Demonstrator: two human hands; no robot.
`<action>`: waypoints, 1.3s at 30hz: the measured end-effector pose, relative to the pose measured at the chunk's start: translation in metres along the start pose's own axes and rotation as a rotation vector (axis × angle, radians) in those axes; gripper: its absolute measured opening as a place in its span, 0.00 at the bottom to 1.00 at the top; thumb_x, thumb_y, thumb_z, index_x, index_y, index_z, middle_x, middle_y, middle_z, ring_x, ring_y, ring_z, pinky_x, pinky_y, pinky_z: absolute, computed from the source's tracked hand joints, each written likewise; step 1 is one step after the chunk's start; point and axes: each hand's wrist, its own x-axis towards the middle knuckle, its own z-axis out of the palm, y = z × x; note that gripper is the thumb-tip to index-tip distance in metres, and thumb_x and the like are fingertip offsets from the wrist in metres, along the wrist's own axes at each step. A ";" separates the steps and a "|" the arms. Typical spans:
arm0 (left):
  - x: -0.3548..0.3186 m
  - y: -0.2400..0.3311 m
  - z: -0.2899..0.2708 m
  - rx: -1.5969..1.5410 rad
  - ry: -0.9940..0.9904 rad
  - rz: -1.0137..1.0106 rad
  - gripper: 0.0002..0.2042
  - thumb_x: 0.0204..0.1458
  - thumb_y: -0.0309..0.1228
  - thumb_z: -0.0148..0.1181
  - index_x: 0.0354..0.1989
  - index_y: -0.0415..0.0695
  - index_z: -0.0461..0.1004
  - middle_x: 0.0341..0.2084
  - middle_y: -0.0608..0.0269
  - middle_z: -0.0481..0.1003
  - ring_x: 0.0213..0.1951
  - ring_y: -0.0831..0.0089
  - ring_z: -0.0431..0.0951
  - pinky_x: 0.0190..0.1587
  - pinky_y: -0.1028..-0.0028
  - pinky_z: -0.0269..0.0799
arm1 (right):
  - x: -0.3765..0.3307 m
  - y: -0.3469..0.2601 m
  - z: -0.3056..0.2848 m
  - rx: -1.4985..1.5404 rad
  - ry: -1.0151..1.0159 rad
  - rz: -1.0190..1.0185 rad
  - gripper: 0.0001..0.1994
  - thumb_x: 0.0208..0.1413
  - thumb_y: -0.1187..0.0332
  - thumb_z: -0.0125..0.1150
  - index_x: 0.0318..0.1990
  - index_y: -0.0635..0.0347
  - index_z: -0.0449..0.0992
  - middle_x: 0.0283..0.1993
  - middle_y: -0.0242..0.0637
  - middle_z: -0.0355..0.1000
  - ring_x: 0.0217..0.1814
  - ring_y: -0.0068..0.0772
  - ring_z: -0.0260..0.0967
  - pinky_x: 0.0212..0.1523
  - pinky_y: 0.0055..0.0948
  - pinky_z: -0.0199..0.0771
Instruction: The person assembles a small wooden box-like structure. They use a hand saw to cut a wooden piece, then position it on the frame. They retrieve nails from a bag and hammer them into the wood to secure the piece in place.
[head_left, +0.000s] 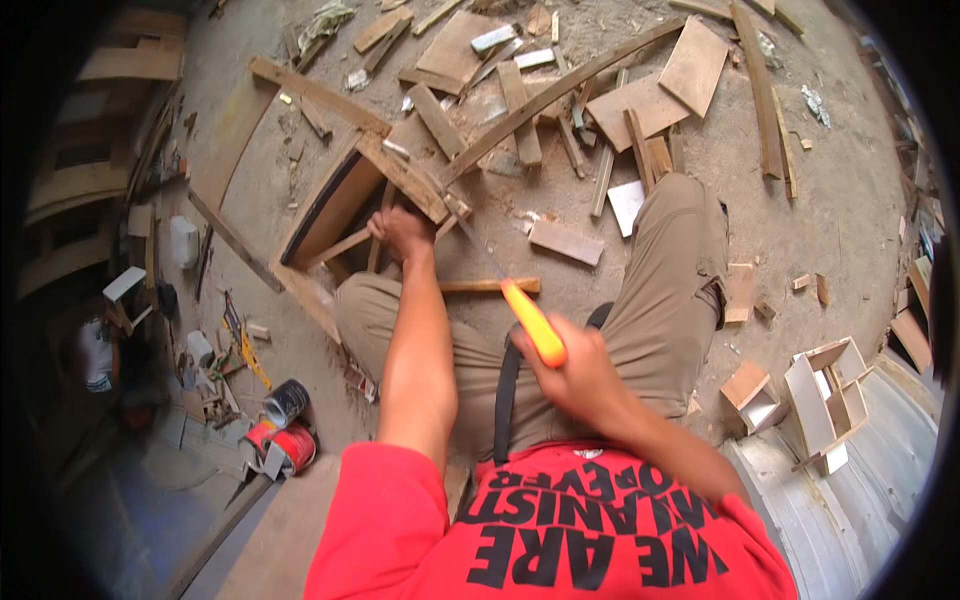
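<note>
My right hand point(580, 375) is wrapped round the yellow-orange handle point(533, 322) of a tool with a long, thin metal shaft point(484, 247). The shaft points away to the left, its far end at a corner of a wooden frame point(405, 178). I cannot tell what kind of tip it has. My left hand point(402, 233) is closed on a thin wooden slat inside that frame, close to the same corner. The frame leans beside my left knee, with a dark-edged curved panel point(325, 205) and crossing slats within it.
Wood offcuts and boards point(640, 110) lie scattered ahead on the dirt floor. A long curved strip point(570, 85) reaches the frame's corner. Red and dark cans point(285, 440) and a yellow-handled saw point(250, 355) are on the left. Small wooden boxes point(825, 400) stand at the right.
</note>
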 end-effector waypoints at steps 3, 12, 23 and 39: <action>-0.002 0.003 -0.002 -0.056 -0.020 -0.013 0.10 0.46 0.34 0.61 0.23 0.39 0.81 0.35 0.51 0.78 0.47 0.55 0.72 0.61 0.60 0.58 | -0.017 -0.016 -0.014 0.013 -0.020 0.089 0.11 0.61 0.65 0.66 0.36 0.65 0.74 0.23 0.49 0.72 0.24 0.58 0.70 0.25 0.42 0.67; -0.002 0.003 0.002 -0.004 -0.058 0.000 0.19 0.44 0.45 0.70 0.34 0.40 0.83 0.40 0.53 0.78 0.49 0.55 0.73 0.63 0.59 0.57 | 0.008 -0.005 0.001 -0.058 -0.032 0.031 0.12 0.62 0.64 0.64 0.36 0.66 0.75 0.25 0.56 0.71 0.29 0.63 0.72 0.28 0.44 0.70; 0.002 0.008 -0.008 0.036 -0.108 -0.001 0.10 0.46 0.36 0.63 0.27 0.41 0.83 0.36 0.53 0.78 0.48 0.56 0.72 0.60 0.61 0.57 | 0.026 0.000 0.006 -0.038 -0.030 0.057 0.14 0.62 0.61 0.65 0.33 0.66 0.75 0.29 0.57 0.73 0.29 0.67 0.70 0.27 0.49 0.67; -0.003 0.009 -0.008 -0.040 -0.045 -0.029 0.10 0.48 0.31 0.57 0.26 0.40 0.83 0.37 0.51 0.79 0.47 0.57 0.73 0.62 0.62 0.57 | -0.001 -0.010 -0.017 -0.086 -0.045 0.036 0.12 0.61 0.64 0.66 0.32 0.66 0.76 0.23 0.51 0.71 0.23 0.58 0.70 0.25 0.44 0.68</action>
